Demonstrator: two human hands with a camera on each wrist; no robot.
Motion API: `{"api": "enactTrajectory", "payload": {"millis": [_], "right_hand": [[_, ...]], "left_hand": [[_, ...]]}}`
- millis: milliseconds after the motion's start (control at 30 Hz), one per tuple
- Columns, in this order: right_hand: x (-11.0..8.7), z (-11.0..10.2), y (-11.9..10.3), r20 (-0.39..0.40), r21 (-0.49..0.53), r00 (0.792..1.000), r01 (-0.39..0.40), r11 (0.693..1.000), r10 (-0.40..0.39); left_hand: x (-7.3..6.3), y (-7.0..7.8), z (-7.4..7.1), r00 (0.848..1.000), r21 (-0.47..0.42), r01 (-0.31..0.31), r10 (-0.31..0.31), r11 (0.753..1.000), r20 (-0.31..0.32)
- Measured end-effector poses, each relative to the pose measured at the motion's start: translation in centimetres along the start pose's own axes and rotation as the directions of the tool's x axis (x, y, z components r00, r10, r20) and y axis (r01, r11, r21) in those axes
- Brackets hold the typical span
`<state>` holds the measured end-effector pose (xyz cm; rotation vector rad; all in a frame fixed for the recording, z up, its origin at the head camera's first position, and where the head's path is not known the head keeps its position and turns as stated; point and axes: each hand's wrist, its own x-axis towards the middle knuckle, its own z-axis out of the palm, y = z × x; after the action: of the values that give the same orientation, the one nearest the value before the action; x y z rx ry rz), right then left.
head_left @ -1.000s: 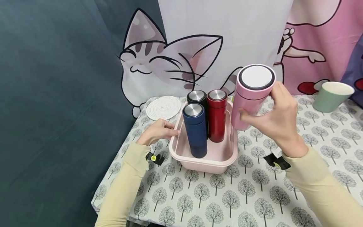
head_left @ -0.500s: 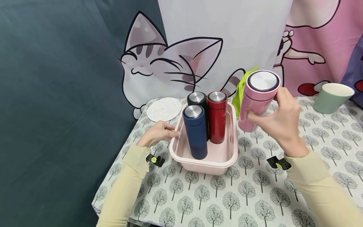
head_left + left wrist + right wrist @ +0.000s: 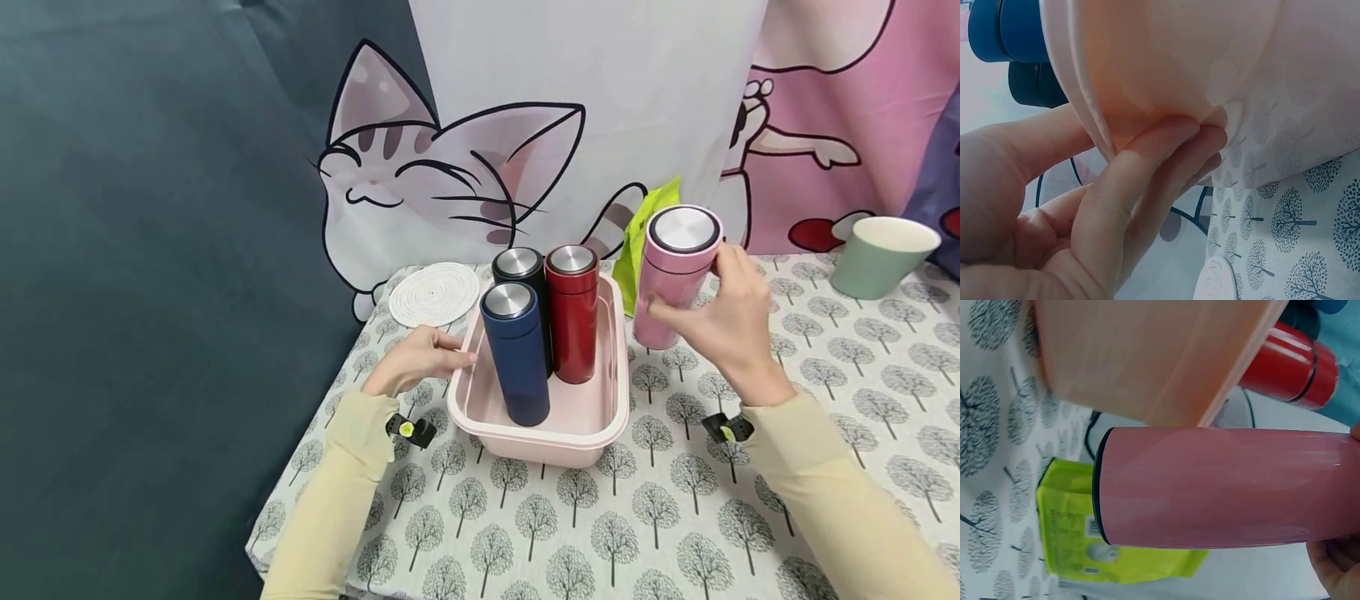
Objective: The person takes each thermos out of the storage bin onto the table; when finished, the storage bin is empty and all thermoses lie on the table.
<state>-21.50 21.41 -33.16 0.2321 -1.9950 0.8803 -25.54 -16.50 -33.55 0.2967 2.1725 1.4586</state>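
My right hand [image 3: 731, 321] grips a pink thermos [image 3: 671, 287] with a silver lid top, upright beside the right wall of a pale pink plastic tub [image 3: 540, 446]. In the right wrist view the pink thermos [image 3: 1222, 487] shows its black base ring over the tablecloth, with fingertips curled at its upper end. My left hand [image 3: 420, 358] pinches the tub's left rim. The left wrist view has the thumb over the rim and the fingers [image 3: 1160, 150] against the outer wall. Inside the tub stand a blue thermos [image 3: 519, 358], a red thermos [image 3: 573, 325] and a black thermos [image 3: 517, 265], partly hidden.
A bright green-yellow packet [image 3: 633, 254] stands behind the pink thermos. To the right is a green cup [image 3: 877, 262]. A white woven round mat [image 3: 433, 294] lies at the back left. The tree-print tablecloth [image 3: 562, 542] ends at the left in front of a dark curtain [image 3: 150, 292].
The pink thermos moved right, away from the tub, then came down lower beside it. The packet behind it came into sight. My left hand has stayed at the tub's rim.
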Motion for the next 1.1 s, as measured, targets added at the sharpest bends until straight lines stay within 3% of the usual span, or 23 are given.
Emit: {"api": "enactTrajectory", "payload": {"millis": [633,1100], "right_hand": [[-1.2,2.3,4.4,0.033,-0.023,0.996,-0.084,0.996,0.084],[-1.5,2.4,5.4,0.06,-0.05,0.978,-0.197,0.979,0.2]], "left_hand": [[-0.1,-0.1,0.0,1.0,-0.009,0.005,-0.005,1.0,-0.029],[-0.1,-0.2,0.1,0.999,-0.027,0.017,-0.018,0.999,-0.033]]}}
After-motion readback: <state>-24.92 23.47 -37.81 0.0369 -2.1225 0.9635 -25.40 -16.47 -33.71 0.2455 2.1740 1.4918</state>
